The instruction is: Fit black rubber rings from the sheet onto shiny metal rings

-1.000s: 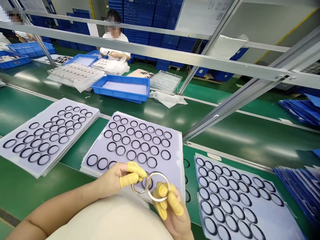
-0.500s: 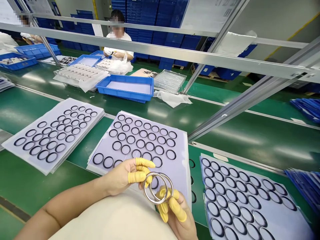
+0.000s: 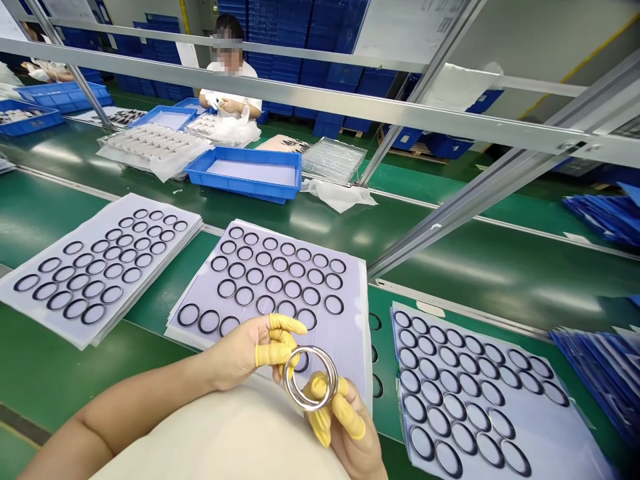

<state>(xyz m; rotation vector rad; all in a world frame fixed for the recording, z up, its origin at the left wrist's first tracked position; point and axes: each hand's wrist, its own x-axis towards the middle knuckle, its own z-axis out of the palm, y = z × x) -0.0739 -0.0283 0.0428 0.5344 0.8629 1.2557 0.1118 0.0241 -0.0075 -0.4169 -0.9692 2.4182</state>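
Your left hand (image 3: 240, 353) is curled, its yellow finger cots (image 3: 273, 355) bunched against the left edge of the two polished metal rings (image 3: 286, 381). Your right hand (image 3: 347, 427) grasps them from below, its cotted fingers pressed behind the bands. The rings are held up between both hands, one lying almost exactly over the other, above the near part of a stack of lavender sheets (image 3: 353, 353). Rows of black rings (image 3: 218, 289) sit on that stack, and your hands cover part of its near edge.

Similar sheet stacks lie to either side, one at left (image 3: 30, 313) and one at right (image 3: 565, 433), all on a green conveyor belt (image 3: 500, 267). Beyond an aluminium rail (image 3: 300, 100), a blue plastic tray (image 3: 235, 190) stands beside a clear plastic tray (image 3: 333, 160). Further off, a co-worker in a white shirt (image 3: 230, 83) has both hands raised just above a white plastic bag (image 3: 233, 133).
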